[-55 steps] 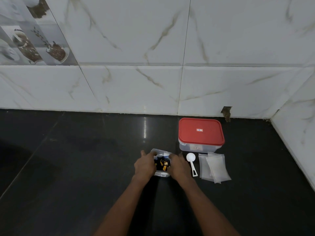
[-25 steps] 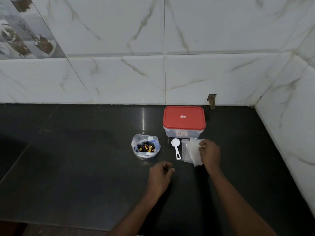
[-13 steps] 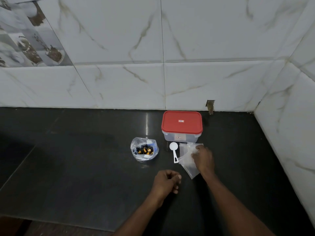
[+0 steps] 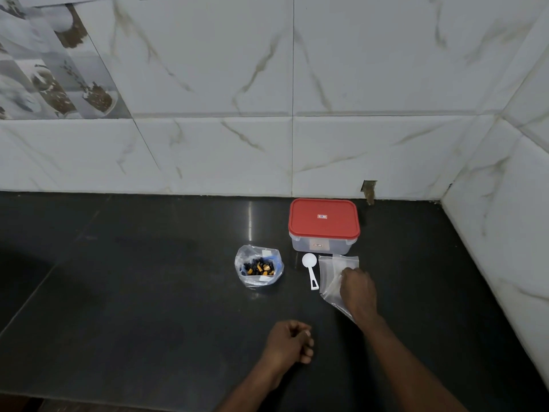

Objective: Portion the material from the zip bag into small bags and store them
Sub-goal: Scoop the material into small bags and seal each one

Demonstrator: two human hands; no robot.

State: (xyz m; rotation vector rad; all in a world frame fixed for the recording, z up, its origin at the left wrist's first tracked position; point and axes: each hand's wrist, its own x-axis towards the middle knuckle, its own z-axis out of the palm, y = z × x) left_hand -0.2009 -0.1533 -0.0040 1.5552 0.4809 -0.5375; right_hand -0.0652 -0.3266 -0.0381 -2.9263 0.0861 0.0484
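An open clear zip bag (image 4: 258, 267) with black and orange pieces stands on the dark counter (image 4: 148, 292). To its right lies a white scoop (image 4: 311, 268), then a stack of small clear bags (image 4: 329, 270). My right hand (image 4: 358, 291) pinches one small bag (image 4: 334, 297), which hangs tilted below the stack. My left hand (image 4: 289, 341) rests on the counter nearer to me, fingers curled with nothing in them. A clear box with a red lid (image 4: 323, 223), closed, stands behind the small bags.
White marble-look tiled walls rise behind the counter and close it off on the right (image 4: 505, 233). The counter's front edge (image 4: 89, 399) runs along the bottom left.
Both hands let go of the zip bag. My right hand went to the stack of small bags and pulled one toward me; my left hand drew back and curled.
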